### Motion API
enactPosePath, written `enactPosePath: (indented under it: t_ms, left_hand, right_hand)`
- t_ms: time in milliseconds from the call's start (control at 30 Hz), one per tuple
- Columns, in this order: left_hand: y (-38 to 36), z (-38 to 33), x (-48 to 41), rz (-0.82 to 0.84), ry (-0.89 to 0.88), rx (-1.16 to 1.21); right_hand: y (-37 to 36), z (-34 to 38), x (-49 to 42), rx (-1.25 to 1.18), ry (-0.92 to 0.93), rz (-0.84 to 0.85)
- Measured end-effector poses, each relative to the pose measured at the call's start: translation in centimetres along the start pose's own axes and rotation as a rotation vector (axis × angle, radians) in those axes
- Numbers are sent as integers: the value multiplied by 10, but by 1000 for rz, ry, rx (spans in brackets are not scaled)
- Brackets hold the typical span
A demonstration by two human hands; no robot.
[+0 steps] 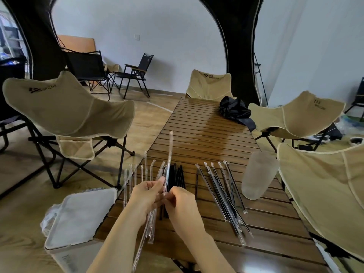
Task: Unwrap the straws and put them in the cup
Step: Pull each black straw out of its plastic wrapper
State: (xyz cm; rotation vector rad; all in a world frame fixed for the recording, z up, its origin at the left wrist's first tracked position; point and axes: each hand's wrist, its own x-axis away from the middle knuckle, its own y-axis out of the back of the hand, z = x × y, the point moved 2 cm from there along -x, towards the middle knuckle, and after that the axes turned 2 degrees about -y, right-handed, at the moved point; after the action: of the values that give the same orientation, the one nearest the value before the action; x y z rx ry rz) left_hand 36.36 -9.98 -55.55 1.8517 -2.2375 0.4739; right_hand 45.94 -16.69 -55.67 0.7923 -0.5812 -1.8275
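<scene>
A camping-style lounge set up indoors: black tent arches (236,46) frame white room walls (157,26) across the top of the frame, beige folding camp chairs (69,107) ring a slatted wooden camp table (206,134) at centre, and wood-look flooring (153,119) lies beneath.

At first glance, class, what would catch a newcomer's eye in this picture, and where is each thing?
The left hand and right hand pinch a clear straw wrapper upright over the near end of the slatted wooden table. Right of them lie wrapped black straws, and further right stands a frosted cup.
</scene>
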Motion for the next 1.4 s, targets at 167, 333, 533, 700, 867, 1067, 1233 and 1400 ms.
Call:
enactPosePath:
  t_ms: [167,333,533,700,867,1067,1233,1400]
  left_hand:
    - [9,2,-9,-109,-124,-352]
    - [21,9,-11,-364,-318,-592]
    - [26,30,-17,-409,-237,-739]
    - [25,34,-22,-346,-221,-759]
    - [23,29,-24,-314,-312,-826]
    - [11,21,-24,-182,-424,-961]
    - [-3,21,-24,-109,-474,-943]
    - [-13,21,-19,-24,-503,-926]
  right_hand:
    - [1,-6,-3,-56,-109,75]
    - [12,-29,-5,169,-202,54]
    - [5,-52,9,414,-371,344]
    - [0,-51,5,415,-314,344]
    - [-1,-52,2,356,-291,307]
    - [34,-75,-1,493,-451,35]
    - [39,-93,9,586,-573,78]
    - [42,-100,9,541,-640,-1]
